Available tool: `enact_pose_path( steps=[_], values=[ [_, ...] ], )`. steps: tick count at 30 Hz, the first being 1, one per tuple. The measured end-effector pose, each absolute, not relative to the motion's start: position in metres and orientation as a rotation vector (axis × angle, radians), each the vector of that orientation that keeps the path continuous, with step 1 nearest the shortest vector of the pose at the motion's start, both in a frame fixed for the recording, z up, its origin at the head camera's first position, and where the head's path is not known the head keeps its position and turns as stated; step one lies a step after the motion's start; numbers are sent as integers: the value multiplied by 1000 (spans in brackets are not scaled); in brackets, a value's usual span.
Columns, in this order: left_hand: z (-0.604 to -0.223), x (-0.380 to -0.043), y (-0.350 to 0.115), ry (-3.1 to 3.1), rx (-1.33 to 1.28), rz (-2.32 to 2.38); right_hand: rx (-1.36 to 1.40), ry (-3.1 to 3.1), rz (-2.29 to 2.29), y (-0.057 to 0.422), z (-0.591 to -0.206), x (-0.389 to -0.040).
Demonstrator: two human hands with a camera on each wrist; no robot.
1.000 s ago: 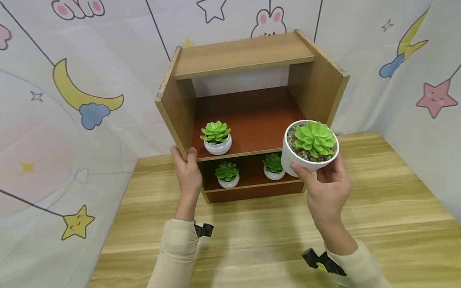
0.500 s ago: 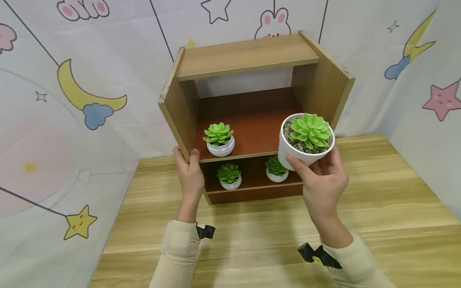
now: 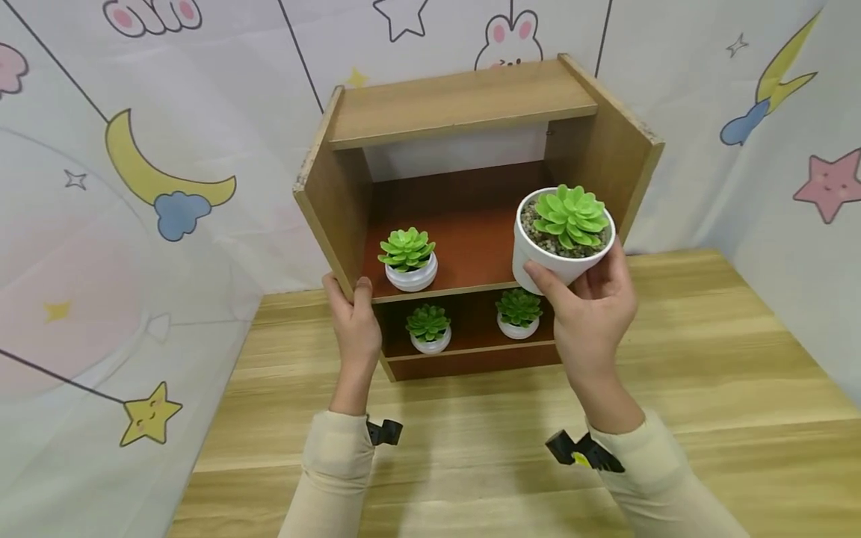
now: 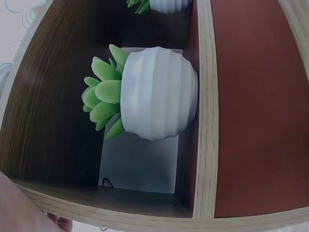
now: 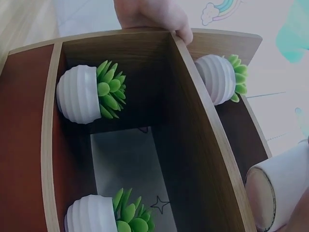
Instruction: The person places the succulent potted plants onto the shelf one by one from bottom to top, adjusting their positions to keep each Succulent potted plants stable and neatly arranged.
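My right hand [image 3: 595,321] holds a white pot with a bright green succulent [image 3: 563,235], raised in front of the right part of the wooden shelf [image 3: 464,101]. Thumb and fingers grip the pot from its near side and right. In the right wrist view the pot's round base [image 5: 263,198] shows at the right edge. My left hand [image 3: 353,321] grips the shelf's left side panel at middle-board height. Near it, a small potted succulent [image 3: 410,261] stands on the middle board. Below stand a left potted succulent [image 3: 429,329] and a right one [image 3: 519,314].
The shelf stands on a wood-grain table [image 3: 471,448] against a printed cloth backdrop [image 3: 222,60]. Its right side panel [image 3: 608,142] rises close behind the held pot. In the left wrist view the lower compartment's front edge [image 4: 207,111] runs past a ribbed white pot.
My right hand has carried the potted succulent up and to the left, nearer the middle board. The left hand keeps its grip on the side panel.
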State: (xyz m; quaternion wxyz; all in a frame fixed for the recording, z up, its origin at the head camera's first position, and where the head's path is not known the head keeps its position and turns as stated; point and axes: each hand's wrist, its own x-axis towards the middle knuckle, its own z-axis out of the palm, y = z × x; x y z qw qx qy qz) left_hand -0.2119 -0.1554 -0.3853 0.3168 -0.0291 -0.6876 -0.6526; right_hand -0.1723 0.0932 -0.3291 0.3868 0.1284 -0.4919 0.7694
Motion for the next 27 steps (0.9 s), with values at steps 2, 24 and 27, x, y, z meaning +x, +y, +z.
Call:
enact_pose_path(
  steps=[2, 24, 27],
  values=[
    [-385, -212, -157, -1813, -69, -1708, 314, -1260, 1980, 92, -328, -178],
    [-352, -187, -144, -1841, -50, -1736, 257, -1455, 1952, 87, -326, -199],
    [-353, -187, -144, -1845, -45, -1735, 248, -1471, 1946, 87, -326, -199]
  ],
)
